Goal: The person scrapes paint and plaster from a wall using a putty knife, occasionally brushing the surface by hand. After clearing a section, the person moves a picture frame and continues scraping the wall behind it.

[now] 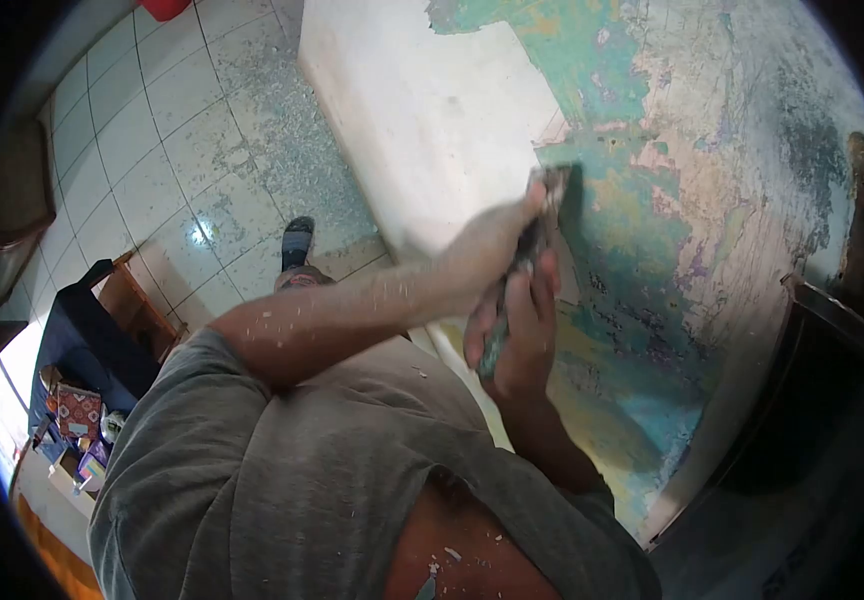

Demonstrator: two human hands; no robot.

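Note:
A scraper-like tool (532, 240) is held in both hands, its flat end against the wall (632, 200) at the border between white surface and peeling green paint. My left hand (508, 232), slightly blurred, is closed on the upper part of the tool near that end. Lower down, my right hand (524, 325) wraps its fingers around the handle, which looks dark and green. Most of the tool is covered by my fingers. Pale flakes speckle my left forearm and the grey shirt (322, 480).
Paint debris (282, 150) litters the tiled floor (142, 150) at the upper left. A sandalled foot (297, 240) stands there. At the left are a dark cloth (82, 340) over wooden furniture and a patterned item (80, 410). A dark framed panel (792, 400) is at the right.

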